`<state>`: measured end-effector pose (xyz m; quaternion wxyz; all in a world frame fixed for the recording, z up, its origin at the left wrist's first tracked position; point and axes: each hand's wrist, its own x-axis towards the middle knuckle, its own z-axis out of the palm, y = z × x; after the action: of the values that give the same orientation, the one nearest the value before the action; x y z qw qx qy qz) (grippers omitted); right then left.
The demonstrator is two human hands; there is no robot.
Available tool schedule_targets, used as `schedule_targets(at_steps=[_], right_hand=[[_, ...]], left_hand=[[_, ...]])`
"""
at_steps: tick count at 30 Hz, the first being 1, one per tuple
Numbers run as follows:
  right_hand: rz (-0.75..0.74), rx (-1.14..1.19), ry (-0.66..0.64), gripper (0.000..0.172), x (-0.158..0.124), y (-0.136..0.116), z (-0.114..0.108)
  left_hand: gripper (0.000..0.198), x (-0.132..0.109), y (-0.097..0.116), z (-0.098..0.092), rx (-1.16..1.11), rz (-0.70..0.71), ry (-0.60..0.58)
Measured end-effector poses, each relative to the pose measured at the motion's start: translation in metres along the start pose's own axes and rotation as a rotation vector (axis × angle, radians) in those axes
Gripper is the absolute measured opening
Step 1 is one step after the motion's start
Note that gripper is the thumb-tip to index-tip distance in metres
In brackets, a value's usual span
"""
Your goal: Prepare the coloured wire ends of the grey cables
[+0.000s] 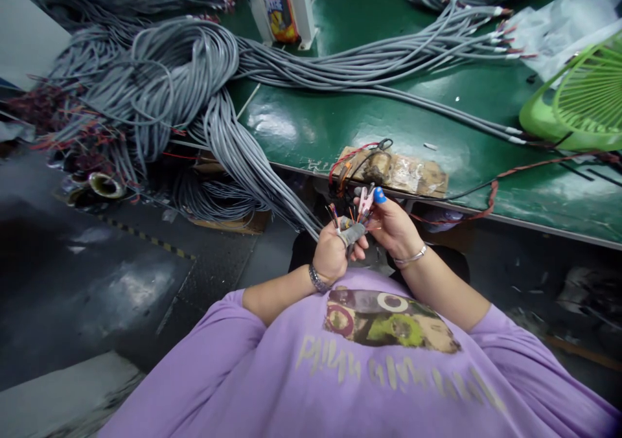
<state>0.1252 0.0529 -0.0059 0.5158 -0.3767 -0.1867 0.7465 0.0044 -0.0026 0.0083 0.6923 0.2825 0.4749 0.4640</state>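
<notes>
My left hand (333, 253) is closed around the end of a grey cable (306, 221), with thin coloured wires (333, 212) fanning out above the fingers. A grey cover (352, 233) wraps its thumb. Close beside it, my right hand (396, 229) is closed in a pinch, its thumb tip wrapped in blue (379, 195). Between that thumb and the fingers stands a pale pink, clip-like piece (364, 202), among thin dark and orange wires; its exact kind is unclear. Both hands are just in front of the bench edge, nearly touching.
Coiled grey cables (194, 69) lie across the green bench (301, 127) and hang over its edge. A taped wooden block (413, 173) with wires sits at the front edge. A green fan (583, 101) and a plastic bag (564, 26) are at the right.
</notes>
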Motion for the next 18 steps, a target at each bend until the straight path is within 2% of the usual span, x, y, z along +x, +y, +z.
schedule_targets(at_steps=[6, 15, 18], right_hand=[[0.011, 0.013, -0.001, 0.039, -0.0002, 0.0028, -0.0010], [0.109, 0.010, -0.098, 0.060, -0.0027, 0.0012, -0.0065], [0.111, -0.023, -0.120, 0.056, -0.0009, -0.0007, -0.0066]], left_hand=[[0.042, -0.0012, -0.0012, 0.0002, 0.025, 0.005, -0.014], [0.040, -0.0072, -0.0037, -0.0066, -0.002, 0.009, -0.035], [0.042, -0.0067, -0.0038, -0.0067, -0.006, 0.008, -0.027]])
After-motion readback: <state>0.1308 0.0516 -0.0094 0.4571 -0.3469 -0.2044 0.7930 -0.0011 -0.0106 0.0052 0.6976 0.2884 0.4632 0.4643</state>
